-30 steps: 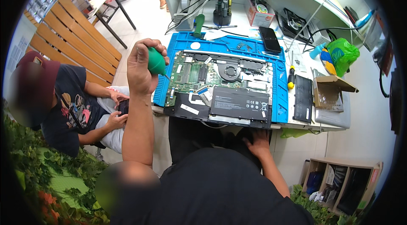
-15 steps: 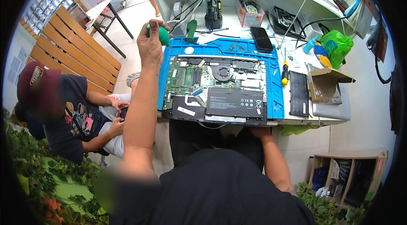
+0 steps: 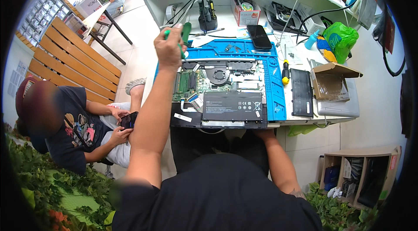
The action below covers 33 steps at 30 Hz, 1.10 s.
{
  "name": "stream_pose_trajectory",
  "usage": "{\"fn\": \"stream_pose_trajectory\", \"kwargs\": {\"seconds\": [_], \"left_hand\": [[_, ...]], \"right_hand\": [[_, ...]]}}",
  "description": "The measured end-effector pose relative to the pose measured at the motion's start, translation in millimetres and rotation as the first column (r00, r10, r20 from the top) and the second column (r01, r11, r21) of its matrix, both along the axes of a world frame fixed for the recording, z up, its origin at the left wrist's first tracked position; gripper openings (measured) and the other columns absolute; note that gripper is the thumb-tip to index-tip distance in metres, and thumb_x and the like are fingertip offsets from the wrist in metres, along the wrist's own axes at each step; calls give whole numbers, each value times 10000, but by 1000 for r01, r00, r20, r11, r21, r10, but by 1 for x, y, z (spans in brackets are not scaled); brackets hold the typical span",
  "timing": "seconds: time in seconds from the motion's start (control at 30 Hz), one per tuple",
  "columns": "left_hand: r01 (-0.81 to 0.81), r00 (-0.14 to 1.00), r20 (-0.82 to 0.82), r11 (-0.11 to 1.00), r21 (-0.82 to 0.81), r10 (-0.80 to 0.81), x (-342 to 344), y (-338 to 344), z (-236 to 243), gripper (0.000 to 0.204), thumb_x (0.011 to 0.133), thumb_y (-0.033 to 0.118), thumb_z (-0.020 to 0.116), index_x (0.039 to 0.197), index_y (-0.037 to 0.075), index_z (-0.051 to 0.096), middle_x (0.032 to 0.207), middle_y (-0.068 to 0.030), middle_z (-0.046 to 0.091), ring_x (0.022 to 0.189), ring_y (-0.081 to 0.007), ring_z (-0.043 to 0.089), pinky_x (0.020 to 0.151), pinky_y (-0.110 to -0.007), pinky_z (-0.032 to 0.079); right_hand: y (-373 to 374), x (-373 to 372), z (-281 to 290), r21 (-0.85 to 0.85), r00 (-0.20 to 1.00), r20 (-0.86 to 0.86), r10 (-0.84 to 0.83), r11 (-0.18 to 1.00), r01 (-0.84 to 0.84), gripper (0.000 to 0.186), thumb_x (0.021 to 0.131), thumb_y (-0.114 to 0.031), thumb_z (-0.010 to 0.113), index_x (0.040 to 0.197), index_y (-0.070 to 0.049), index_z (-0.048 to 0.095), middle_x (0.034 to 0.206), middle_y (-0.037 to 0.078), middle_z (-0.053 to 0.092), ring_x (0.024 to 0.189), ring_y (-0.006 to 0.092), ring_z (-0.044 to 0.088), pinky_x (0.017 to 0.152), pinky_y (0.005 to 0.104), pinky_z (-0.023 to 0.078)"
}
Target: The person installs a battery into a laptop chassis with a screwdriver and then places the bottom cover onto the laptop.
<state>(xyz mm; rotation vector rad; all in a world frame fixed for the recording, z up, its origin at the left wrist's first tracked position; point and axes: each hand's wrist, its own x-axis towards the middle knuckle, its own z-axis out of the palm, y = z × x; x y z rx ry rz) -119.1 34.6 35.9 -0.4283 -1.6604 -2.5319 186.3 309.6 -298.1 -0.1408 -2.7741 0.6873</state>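
An opened laptop (image 3: 186,84) lies on a blue repair mat (image 3: 275,100); its circuit board, fan (image 3: 217,75) and black battery (image 3: 233,105) are exposed. Over the laptop's far left corner, my left hand (image 3: 168,50) is closed round a green air blower bulb (image 3: 181,51), mostly covered by my fingers, its narrow end pointing down. A separate green-handled tool (image 3: 187,31) shows just behind that hand. My right hand (image 3: 264,134) is at the table's front edge below the laptop's right side, its fingers hidden.
A phone (image 3: 259,37), a yellow-black screwdriver (image 3: 285,72), a loose black battery (image 3: 301,93) and an open cardboard box (image 3: 333,81) lie around the mat. A tool holder (image 3: 207,18) stands behind. Cables hang overhead. A seated person (image 3: 74,126) holds a phone at my left.
My left hand has moved right and lower with the blower bulb, and its fingers have turned over it. The whole view has shifted slightly. My right hand stays by the table edge.
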Motion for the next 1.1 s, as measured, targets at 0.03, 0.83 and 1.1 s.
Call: {"fn": "stream_pose_trajectory", "kwargs": {"seconds": [0.03, 0.83, 1.1], "left_hand": [[42, 999, -15, 999, 18, -41, 4, 12, 0, 294, 1011, 187, 787, 782, 100, 624, 616, 31, 498, 499, -83, 464, 439, -283, 410], [421, 836, -339, 901, -106, -431, 198, 128, 2, 356, 853, 295, 795, 783, 25, 573, 683, -89, 546, 667, -204, 544, 683, -409, 467], [307, 932, -144, 936, -172, -333, 143, -35, -5, 180, 935, 135, 776, 897, 78, 610, 720, 26, 578, 664, -90, 560, 624, -290, 475]], "right_hand": [[1, 1, 1, 3, 1000, -7, -3, 1000, 4, 680, 1008, -507, 673, 1570, -134, 582, 1638, 183, 536, 1547, 408, 454, 1273, 574, 364], [56, 17, -74, 575, 951, 264, 162, 765, -290, 646, 1024, -482, 698, 1522, -74, 632, 1544, 191, 630, 1457, 425, 549, 1221, 552, 425], [-61, 42, 127, -659, 806, 440, 395, 752, -8, 552, 995, -367, 815, 1366, 32, 719, 1263, 193, 775, 1200, 375, 727, 1064, 447, 552]]}}
